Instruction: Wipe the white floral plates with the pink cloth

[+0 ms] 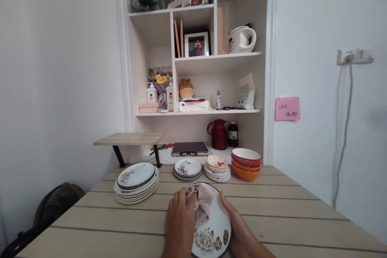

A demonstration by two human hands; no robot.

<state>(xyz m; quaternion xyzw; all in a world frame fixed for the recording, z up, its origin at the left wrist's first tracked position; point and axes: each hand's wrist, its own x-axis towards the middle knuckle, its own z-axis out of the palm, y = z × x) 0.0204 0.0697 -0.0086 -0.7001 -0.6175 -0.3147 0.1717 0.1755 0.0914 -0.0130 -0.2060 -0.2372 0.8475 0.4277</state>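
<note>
A white plate [216, 213] with a dark rim and brown flower print is tilted up over the near part of the table. My right hand [238, 225] grips its right edge, the thumb along the rim and the other fingers hidden behind. Against the plate's upper left face, my left hand [181, 217] is closed on a pinkish cloth [204, 201], which lies bunched on the white surface. Beyond the hands stand a small stack of matching plates [188, 168] and, to the left, a taller stack of larger plates [137, 181].
Small dishes [217, 164] sit on white saucers [217, 176], beside stacked red and orange bowls [246, 164]. A raised wooden stand [130, 139] is at the back left. Behind the slatted table [287, 217] are a red jug [219, 135], a dark bottle [233, 134] and wall shelves [217, 57].
</note>
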